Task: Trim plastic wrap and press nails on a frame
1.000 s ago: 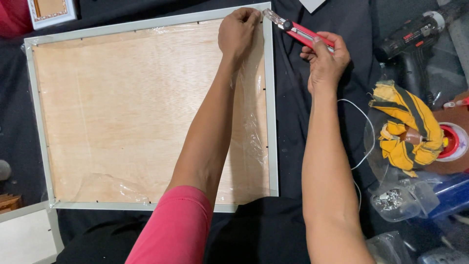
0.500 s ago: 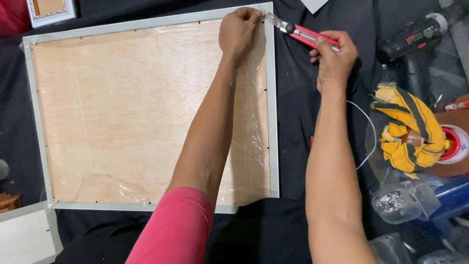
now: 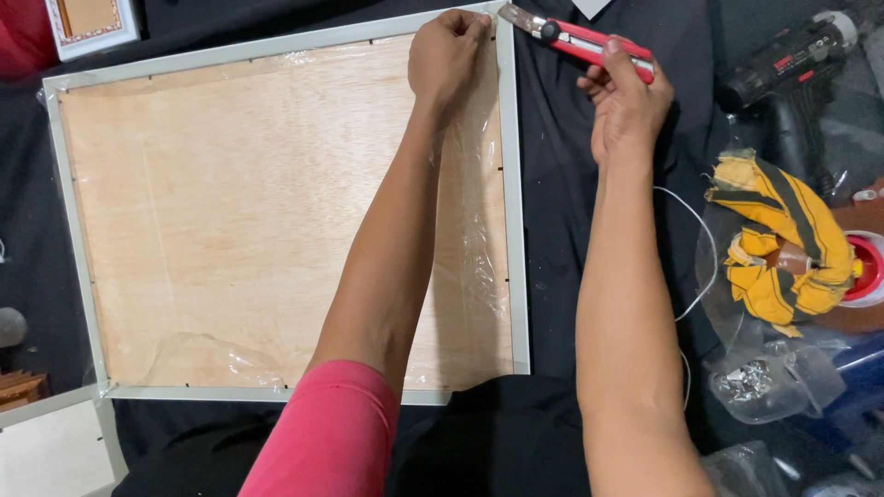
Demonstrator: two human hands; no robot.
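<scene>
A large picture frame [image 3: 518, 230] lies face down on black cloth, showing a plywood back [image 3: 230, 212] and a pale grey-green border. Thin clear plastic film [image 3: 474, 230] wrinkles over the wood along its right side. My left hand [image 3: 448, 57] is closed at the frame's top right corner, pinching the film there. My right hand [image 3: 624, 101] holds a red utility knife [image 3: 580, 39], whose blade tip points at that same corner, just right of my left hand.
A black cordless drill [image 3: 792, 69] lies at the upper right. Below it sit a yellow and black cloth [image 3: 783, 239], a red tape roll [image 3: 861, 267] and a clear bag of small metal parts [image 3: 764, 382]. A small framed picture [image 3: 87, 23] is top left.
My right hand has moved a little with the knife, bringing the blade tip nearer the frame's top right corner. My left hand has stayed at that corner.
</scene>
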